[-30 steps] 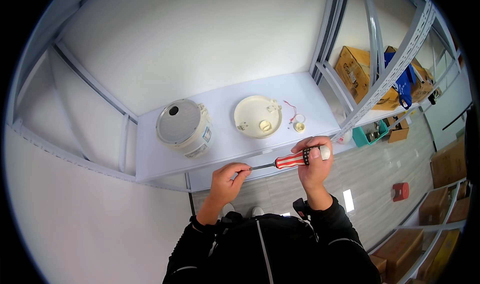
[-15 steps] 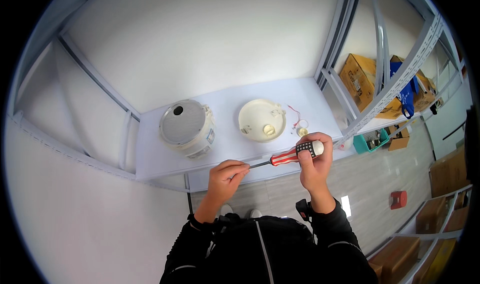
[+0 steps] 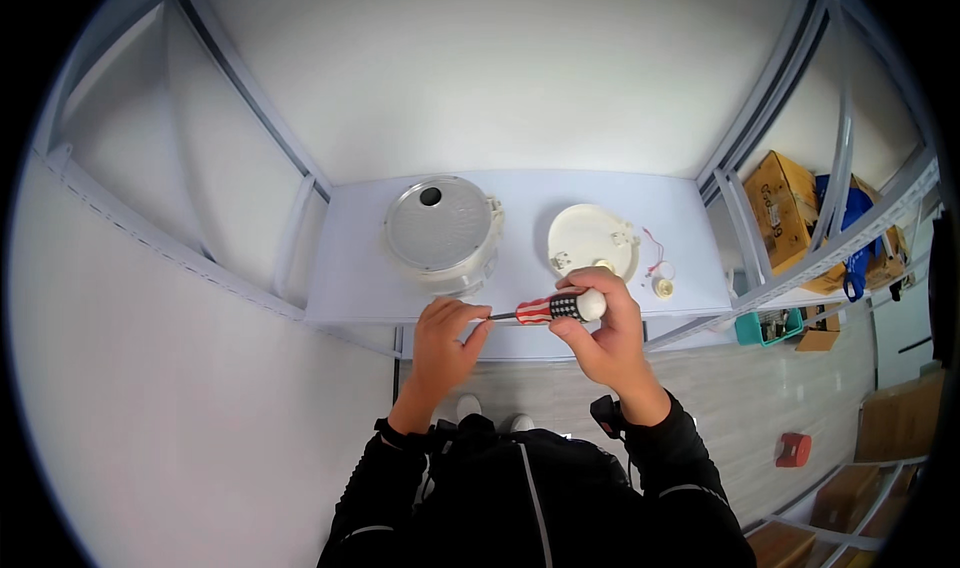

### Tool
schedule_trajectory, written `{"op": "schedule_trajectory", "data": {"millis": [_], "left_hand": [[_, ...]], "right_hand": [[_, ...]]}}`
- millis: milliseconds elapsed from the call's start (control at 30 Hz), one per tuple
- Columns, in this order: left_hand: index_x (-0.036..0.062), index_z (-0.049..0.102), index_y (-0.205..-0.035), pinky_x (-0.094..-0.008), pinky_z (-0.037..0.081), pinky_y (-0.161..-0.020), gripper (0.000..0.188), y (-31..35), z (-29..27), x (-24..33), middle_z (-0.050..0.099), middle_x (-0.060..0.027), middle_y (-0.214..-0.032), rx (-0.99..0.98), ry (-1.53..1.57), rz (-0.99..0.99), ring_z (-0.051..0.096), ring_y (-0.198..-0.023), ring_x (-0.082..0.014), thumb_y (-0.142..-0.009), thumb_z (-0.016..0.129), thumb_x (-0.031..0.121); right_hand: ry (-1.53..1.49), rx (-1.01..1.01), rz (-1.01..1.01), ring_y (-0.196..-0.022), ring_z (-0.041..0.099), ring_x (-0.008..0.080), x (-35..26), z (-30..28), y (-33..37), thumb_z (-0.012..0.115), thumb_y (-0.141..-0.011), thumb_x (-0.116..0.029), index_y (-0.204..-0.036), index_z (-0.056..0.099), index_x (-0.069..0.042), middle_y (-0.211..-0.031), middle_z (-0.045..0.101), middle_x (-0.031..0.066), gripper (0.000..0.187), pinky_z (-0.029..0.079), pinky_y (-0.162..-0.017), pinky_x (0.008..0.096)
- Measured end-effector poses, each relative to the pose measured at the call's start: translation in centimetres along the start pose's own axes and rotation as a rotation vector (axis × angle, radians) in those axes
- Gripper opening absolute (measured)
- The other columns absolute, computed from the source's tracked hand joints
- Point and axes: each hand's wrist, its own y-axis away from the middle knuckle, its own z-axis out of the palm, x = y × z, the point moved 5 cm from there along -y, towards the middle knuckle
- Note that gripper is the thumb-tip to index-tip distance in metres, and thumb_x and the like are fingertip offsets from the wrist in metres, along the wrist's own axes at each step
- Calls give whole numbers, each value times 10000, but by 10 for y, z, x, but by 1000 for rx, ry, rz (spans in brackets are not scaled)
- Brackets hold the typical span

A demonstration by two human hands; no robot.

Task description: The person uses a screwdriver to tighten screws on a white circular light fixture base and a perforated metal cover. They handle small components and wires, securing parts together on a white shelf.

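Note:
My right hand [image 3: 612, 343] is wrapped round the handle of a screwdriver [image 3: 537, 311] with a red and white striped, star-patterned grip and a white end. The fingertips of my left hand [image 3: 440, 348] pinch the tip of its dark shaft. The screwdriver lies level in front of the shelf's near edge. Beyond my left hand stands a white round appliance body [image 3: 440, 238] with a silver metal top and a dark round hole. A shallow white round cover [image 3: 585, 236] lies inside up on the shelf, partly hidden by my right hand.
On the white shelf top [image 3: 520, 193], a red wire [image 3: 655, 248] and a small round cream part [image 3: 663, 288] lie right of the cover. Shelf posts stand on both sides. To the right are cardboard boxes [image 3: 782, 203], a teal basket [image 3: 768, 328] and a red stool [image 3: 793, 450].
The view has shifted, so the shelf and its things appear further right. My right hand and the screwdriver have come left and closer to my left hand, which still pinches the tip.

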Motion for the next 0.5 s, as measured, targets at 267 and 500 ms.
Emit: {"op": "schedule_trajectory", "data": {"millis": [267, 500], "left_hand": [[45, 681, -1375, -419, 498, -968, 550, -13, -46, -62, 802, 13, -958, 83, -4, -101, 693, -973, -250, -852, 845, 99], [61, 665, -1392, -440, 501, -994, 587, -29, -42, -113, 806, -7, -951, 75, 36, -29, 702, -975, -269, -839, 859, 100]], "right_hand": [[13, -35, 55, -910, 723, 203, 0, 74, -64, 860, -924, -199, -1307, 620, -39, -1083, 751, 105, 480, 564, -804, 325], [183, -147, 41, -894, 722, 237, 11, 121, -101, 815, -963, -252, -1365, 627, -83, -1123, 759, 90, 475, 570, -764, 334]]}}
